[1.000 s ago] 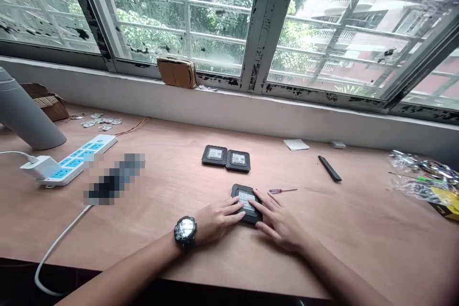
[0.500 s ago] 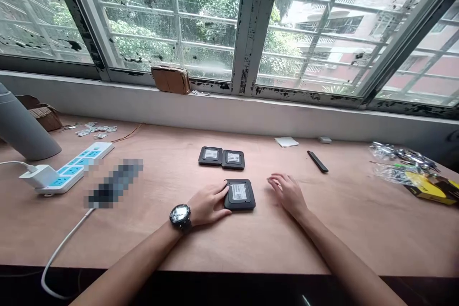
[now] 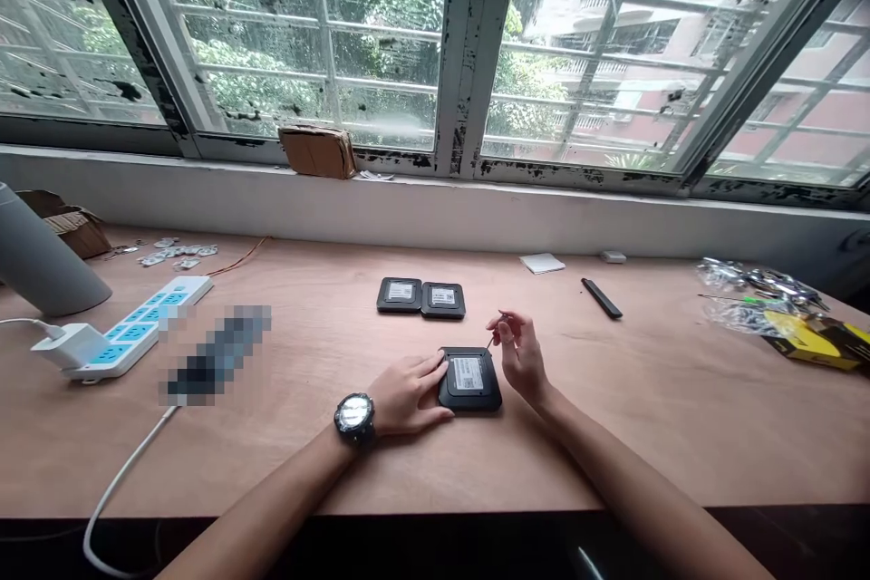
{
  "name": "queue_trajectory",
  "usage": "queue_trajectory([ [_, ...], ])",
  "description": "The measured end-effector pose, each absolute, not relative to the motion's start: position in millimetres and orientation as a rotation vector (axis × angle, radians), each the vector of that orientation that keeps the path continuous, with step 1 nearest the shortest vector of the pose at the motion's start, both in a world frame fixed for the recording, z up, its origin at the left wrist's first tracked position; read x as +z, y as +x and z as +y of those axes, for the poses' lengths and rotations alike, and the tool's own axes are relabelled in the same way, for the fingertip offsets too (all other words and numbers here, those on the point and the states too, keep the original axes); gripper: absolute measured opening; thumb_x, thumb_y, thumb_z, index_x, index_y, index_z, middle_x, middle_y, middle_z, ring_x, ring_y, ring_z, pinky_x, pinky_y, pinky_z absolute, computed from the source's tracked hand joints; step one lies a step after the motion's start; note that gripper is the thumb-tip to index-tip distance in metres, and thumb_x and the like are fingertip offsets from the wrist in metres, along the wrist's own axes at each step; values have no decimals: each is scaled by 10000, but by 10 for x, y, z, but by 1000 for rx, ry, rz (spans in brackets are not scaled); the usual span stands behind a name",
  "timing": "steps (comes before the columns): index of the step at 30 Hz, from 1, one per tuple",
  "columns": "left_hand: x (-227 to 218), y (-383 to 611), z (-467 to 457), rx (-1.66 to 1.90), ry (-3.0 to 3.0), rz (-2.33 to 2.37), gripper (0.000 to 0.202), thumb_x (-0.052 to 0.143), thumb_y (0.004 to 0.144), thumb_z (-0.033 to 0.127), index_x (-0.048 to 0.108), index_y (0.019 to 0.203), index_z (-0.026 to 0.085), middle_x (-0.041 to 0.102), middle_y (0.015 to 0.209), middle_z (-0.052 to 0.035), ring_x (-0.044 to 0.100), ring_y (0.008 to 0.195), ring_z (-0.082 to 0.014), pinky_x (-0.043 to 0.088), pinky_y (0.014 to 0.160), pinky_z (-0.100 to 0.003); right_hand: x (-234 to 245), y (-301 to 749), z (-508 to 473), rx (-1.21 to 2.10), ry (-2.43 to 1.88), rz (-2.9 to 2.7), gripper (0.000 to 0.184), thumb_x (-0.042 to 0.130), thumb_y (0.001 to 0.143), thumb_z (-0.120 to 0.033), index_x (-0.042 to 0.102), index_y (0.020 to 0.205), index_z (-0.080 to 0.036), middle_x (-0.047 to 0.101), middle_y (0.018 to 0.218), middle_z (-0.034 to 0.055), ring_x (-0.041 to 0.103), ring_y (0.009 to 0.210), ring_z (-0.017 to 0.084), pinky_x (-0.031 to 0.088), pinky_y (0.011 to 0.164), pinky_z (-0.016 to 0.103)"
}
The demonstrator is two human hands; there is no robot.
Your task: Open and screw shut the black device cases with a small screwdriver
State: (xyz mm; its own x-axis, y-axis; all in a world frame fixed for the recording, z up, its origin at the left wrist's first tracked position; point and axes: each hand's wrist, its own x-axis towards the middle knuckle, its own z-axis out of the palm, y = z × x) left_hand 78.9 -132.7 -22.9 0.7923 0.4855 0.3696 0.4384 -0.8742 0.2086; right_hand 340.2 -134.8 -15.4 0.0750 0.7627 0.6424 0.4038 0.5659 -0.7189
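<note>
Under the spread left hand (image 3: 408,396) lies a black device (image 3: 470,391). The right hand (image 3: 520,355) pinches a small screwdriver (image 3: 492,341), tip angled down-left toward the device.

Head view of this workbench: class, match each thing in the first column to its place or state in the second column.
Things:
1. the left hand
2. the right hand
3. the brown cardboard packet
4. the white power strip

Places and states:
A. on the window ledge
B. pinching a small screwdriver
C. on the wooden tabletop, left of the hands
D. resting on a black device

Pairs: 1-D, 2-B, 3-A, 4-C
</note>
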Motion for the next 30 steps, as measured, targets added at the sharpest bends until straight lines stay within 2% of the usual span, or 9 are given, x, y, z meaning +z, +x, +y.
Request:
queue_trajectory([
  [7,-223,786,-1322,661,2861,696,711,655,898,561,522,1431,110,521,1479,-204,528,1351,-350,470,1119,-476,-156,3429,-1336,333,-1054,-1590,208,423,1058,-344,464,1246,-267,664,1003,59,635,812,188,548,729,370],
  [10,-215,782,-1330,657,2853,677,716,645,903,574,516,1435,113,525,1476,-202,525,1353,-352,468,1117,-475,-103,3391,-1361,350,-1094,-1613,196,494,1031,-368,510,1194,-259,677,1017,68,637,812,193,548,733,374],
  [12,-200,776,-1338,640,2848,679,706,629,915,576,507,1442,123,528,1475,-196,528,1348,-353,477,1103,-475,-54,3365,-1375,406,-1105,-1590,181,595,982,-390,531,1084,-256,681,1044,70,637,777,183,542,677,346],
  [16,-155,743,-1326,634,2829,672,661,587,941,590,516,1433,154,540,1466,-176,531,1337,-348,468,1098,-477,42,3382,-1382,742,-1028,-1479,336,722,890,-435,439,959,-268,667,910,8,620,619,148,485,489,267],
  [18,-130,698,-1290,640,2807,682,666,583,940,609,516,1433,165,547,1459,-168,545,1316,-338,469,1092,-469,84,3426,-1382,851,-992,-1539,298,681,922,-448,451,953,-261,667,875,1,617,604,140,514,530,280],
  [21,-96,590,-1201,694,2753,770,637,590,940,610,543,1401,173,574,1429,-157,554,1300,-323,470,1085,-456,153,3456,-1381,792,-946,-1554,188,579,996,-422,501,1020,-253,688,895,16,596,598,126,533,609,305],
  [25,-81,438,-1073,746,2680,881,437,586,961,572,680,1168,199,667,1279,-120,580,1255,-296,485,1052,-419,234,3290,-1336,655,-933,-1441,289,542,1014,-416,521,1257,-261,667,949,26,548,579,121,527,613,315],
  [27,-95,392,-1028,744,2661,915,364,578,976,540,703,1079,214,688,1220,-96,604,1210,-276,498,1026,-396,235,3141,-1294,647,-935,-1479,299,486,1031,-442,578,1235,-244,650,951,38,545,601,131,524,619,321],
  [30,-139,361,-991,748,2648,977,306,585,980,499,714,1040,229,683,1233,-78,620,1177,-259,501,1016,-384,173,2936,-1242,684,-920,-1531,309,444,1038,-466,613,1160,-238,637,932,40,536,607,141,513,588,316],
])
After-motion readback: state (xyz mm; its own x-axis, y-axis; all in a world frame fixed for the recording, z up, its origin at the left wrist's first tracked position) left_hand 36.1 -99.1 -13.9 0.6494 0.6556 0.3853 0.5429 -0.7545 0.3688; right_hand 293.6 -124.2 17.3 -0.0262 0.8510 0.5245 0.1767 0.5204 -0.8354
